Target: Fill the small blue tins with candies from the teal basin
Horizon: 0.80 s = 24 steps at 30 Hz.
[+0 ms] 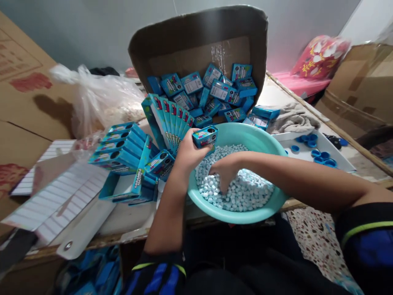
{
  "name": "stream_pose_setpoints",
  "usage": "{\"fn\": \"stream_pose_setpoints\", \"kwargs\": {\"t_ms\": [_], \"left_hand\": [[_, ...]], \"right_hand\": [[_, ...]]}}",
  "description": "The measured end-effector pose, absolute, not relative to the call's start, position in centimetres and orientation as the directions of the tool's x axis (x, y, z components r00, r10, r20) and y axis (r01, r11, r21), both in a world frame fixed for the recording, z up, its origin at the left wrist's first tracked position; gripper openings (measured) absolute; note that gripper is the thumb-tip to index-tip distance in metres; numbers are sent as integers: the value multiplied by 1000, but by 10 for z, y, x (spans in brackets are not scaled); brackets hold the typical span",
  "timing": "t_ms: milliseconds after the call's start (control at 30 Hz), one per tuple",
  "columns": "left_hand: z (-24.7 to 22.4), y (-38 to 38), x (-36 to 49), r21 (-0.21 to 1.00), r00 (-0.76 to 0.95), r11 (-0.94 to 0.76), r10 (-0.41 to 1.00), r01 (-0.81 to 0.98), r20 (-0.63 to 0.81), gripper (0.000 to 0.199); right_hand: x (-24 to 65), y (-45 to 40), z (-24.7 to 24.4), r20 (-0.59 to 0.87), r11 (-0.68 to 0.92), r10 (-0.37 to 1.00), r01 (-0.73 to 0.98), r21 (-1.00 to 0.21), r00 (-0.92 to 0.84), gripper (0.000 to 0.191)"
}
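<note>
A small blue cardboard box (205, 137) with a round hole on top is gripped in the left hand (188, 153). The separate right hand (225, 172) is buried in pale blue pellets (242, 190), perhaps candies, filling a teal plastic basin (245, 137). Behind, an open carton (196, 53) holds more blue boxes (192, 84). Blue bottle caps (322, 157) lie in a white tray (344, 164) on the table (123, 217).

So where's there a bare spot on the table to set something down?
One bare patch of pale table top lies in front of the blue boxes, left of the turquoise basin. Another lies right of the white tray, by the wooden rail. Behind the basin it is crowded with boxes.
</note>
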State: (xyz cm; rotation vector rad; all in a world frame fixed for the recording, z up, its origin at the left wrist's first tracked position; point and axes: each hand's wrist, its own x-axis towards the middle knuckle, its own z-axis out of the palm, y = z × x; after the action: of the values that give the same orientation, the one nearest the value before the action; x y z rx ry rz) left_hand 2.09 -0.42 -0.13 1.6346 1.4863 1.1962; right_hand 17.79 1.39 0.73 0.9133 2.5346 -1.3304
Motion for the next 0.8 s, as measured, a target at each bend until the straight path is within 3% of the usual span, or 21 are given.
{"fn": "stream_pose_setpoints", "kwargs": {"t_ms": [100,167,300,400,600,800], "left_hand": [[-1,-5,20,858,-24,-197,971,475,236,52],[0,-6,20,847,-19,-198,971,493,239,52],[5,-9,21,821,-18,-167,977,545,211,53],[10,-12,22,807,9,-167,980,566,197,51],[14,-17,24,747,168,-243,970,618,177,43],[11,-18,23,762,314,-322,935,562,164,50]], "right_hand": [[193,27,24,-517,399,251,574,-715,-819,62],[206,34,36,-469,331,246,528,-782,-849,54],[223,44,44,-181,126,450,263,-956,-874,40],[222,47,38,2,24,605,16,-1000,-796,39],[207,53,29,95,-26,840,-215,-976,-534,38],[198,53,24,143,20,921,-322,-946,-364,44]]}}
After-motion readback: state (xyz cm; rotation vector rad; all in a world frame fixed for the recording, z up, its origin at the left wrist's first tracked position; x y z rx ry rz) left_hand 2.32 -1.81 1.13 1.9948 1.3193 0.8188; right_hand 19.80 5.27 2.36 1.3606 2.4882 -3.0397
